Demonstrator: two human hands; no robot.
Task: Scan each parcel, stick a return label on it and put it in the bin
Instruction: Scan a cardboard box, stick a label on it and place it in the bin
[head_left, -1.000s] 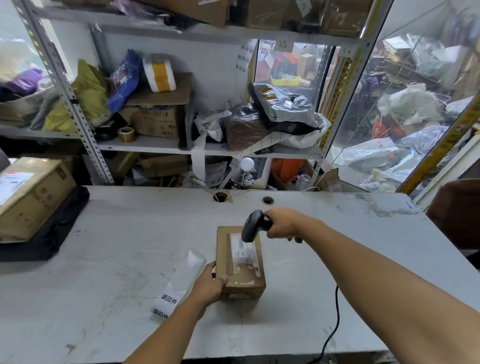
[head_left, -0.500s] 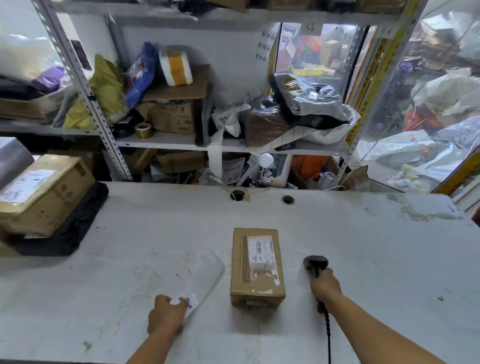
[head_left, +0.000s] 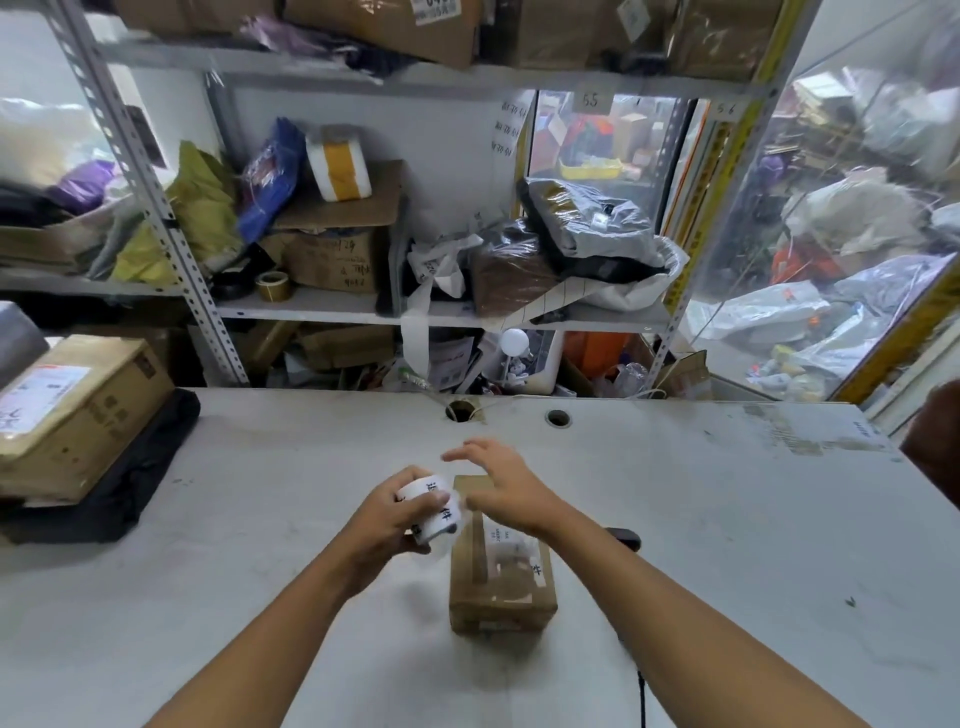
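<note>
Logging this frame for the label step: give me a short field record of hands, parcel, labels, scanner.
left hand: grips the return label strip, held above the table
right hand: fingers spread, over the strip and the parcel's far end, holding nothing
parcel: small cardboard box on the grey table, shipping label up, return label not yet seen on it
scanner: lying on the table right of the parcel, partly hidden by the right forearm
bin: not in view

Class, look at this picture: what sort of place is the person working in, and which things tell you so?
Probably a parcel depot's returns desk: metal shelving crammed with parcels, a labelled cardboard box on the worktable, and heaped mail bags behind.
</note>
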